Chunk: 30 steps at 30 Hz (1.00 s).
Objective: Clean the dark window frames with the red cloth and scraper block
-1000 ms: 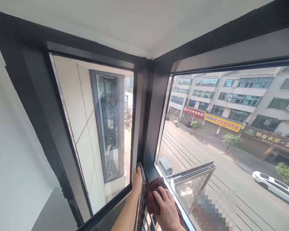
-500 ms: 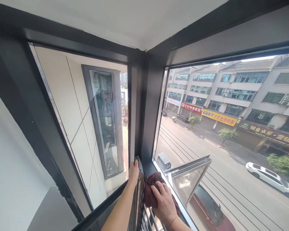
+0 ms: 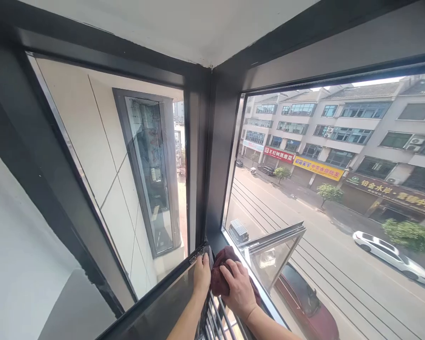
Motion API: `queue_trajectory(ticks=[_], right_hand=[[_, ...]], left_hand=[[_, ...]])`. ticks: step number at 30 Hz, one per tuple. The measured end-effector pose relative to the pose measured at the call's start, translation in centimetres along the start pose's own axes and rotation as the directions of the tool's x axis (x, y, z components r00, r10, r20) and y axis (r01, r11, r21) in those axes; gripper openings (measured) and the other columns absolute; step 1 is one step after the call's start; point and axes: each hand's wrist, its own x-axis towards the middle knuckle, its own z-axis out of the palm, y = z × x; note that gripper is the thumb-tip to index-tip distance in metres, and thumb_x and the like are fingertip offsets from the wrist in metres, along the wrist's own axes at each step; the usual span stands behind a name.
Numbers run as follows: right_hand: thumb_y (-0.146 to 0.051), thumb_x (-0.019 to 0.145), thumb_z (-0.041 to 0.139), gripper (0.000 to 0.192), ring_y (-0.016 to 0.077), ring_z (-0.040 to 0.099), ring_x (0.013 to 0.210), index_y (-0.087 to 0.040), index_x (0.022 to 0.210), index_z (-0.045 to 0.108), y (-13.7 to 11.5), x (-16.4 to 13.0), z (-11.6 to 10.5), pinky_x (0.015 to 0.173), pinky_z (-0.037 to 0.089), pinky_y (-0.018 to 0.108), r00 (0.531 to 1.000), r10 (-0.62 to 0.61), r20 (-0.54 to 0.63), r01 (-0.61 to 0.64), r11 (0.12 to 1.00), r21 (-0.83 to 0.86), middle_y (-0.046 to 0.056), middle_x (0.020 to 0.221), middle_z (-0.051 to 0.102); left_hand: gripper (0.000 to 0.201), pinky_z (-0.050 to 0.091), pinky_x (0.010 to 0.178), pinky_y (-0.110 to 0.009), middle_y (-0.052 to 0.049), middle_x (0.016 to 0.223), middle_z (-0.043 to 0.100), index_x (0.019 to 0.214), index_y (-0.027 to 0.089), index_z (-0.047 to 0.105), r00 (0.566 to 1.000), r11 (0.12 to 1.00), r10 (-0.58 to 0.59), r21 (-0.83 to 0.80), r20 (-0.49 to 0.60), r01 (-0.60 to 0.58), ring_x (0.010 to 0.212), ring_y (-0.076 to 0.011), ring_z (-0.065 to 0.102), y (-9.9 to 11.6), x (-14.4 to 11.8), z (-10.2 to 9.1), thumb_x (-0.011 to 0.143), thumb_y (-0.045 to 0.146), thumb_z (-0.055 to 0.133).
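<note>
My left hand (image 3: pixel 201 273) is closed around the upper corner of a dark-framed glass window sash (image 3: pixel 152 302), low in the corner between two windows. A small metal fitting (image 3: pixel 194 259) shows on the sash's top rail beside my fingers. A dark grey surface lies under the fingertips; whether it belongs to the sash I cannot tell. My right hand (image 3: pixel 239 288) grips a bunched maroon cloth (image 3: pixel 220 274), with fingers curled over it. The cloth is right beside my left hand, against the inner side of the right-hand window frame (image 3: pixel 224 189).
Metal railing bars (image 3: pixel 216 314) run below my hands. A tilted outer sash (image 3: pixel 276 255) sticks out over the street, where a red car (image 3: pixel 308 302) and white car (image 3: pixel 389 257) are seen. A tiled wall (image 3: pixel 116 208) stands beyond the left window.
My left hand has come lower and slightly right, and the sash's corner has shifted with it. My right hand stays on the cloth, nearly in place. The view has shifted slightly.
</note>
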Motion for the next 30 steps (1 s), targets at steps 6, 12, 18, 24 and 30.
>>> queue_trajectory(ticks=[6,12,18,24,30], right_hand=[[-0.025,0.065,0.064,0.058,0.0304,0.044,0.114,-0.027,0.123,0.055,0.3,-0.1,0.4,0.1,0.034,0.045,1.0,0.012,-0.009,-0.012,1.0,-0.008,0.008,0.128,0.05],[-0.023,0.065,0.063,0.054,0.0301,0.044,0.112,-0.024,0.119,0.056,0.0,0.2,0.0,0.097,0.036,0.045,1.0,-0.01,-0.015,0.01,1.0,0.02,0.009,0.126,0.051],[-0.019,0.062,0.064,0.057,0.0291,0.044,0.113,-0.024,0.119,0.057,0.6,0.0,-0.4,0.1,0.036,0.045,0.999,-0.033,-0.026,0.034,0.999,0.032,0.009,0.126,0.05],[-0.018,0.078,0.05,0.042,0.0265,0.043,0.118,-0.018,0.119,0.057,-1.1,5.7,0.8,0.1,0.039,0.043,0.952,0.155,-0.264,-0.144,0.988,0.06,0.012,0.126,0.049],[-0.017,0.084,0.045,0.044,0.0337,0.036,0.125,-0.019,0.127,0.057,-4.7,13.6,4.0,0.093,0.039,0.059,0.858,-0.035,0.513,0.279,0.87,-0.407,0.014,0.138,0.046]], left_hand=[[0.031,0.044,0.091,-0.04,-0.019,0.102,0.064,0.089,0.017,0.052,0.998,0.999,-0.04,0.002,-0.048,0.04,0.105,-0.0304,0.06,2.7,4.4,-0.3,0.091,0.038,0.029],[0.035,0.05,0.085,-0.033,-0.01,0.101,0.068,0.096,0.02,0.058,0.992,0.995,-0.054,-0.076,0.117,0.063,0.097,-0.0234,0.064,-1.2,-2.2,-1.3,0.09,0.043,0.032],[0.064,0.047,0.093,-0.043,-0.015,0.118,0.06,0.125,0.017,0.05,0.942,0.999,0.004,-0.041,-0.335,-0.019,0.11,-0.0311,0.056,-3.4,-1.0,-11.6,0.081,0.063,0.041],[0.075,0.05,0.082,-0.049,-0.026,0.122,0.05,0.14,0.004,0.033,0.796,0.883,0.249,0.467,-0.551,0.047,0.111,-0.0396,0.05,-6.5,0.9,-15.4,0.085,0.055,0.039],[0.067,0.049,0.059,-0.037,-0.021,0.115,0.053,0.134,0.005,0.038,0.749,0.773,0.272,0.6,-0.604,0.203,0.094,-0.0337,0.057,-6.9,1.2,-13.4,0.088,0.054,0.034]])
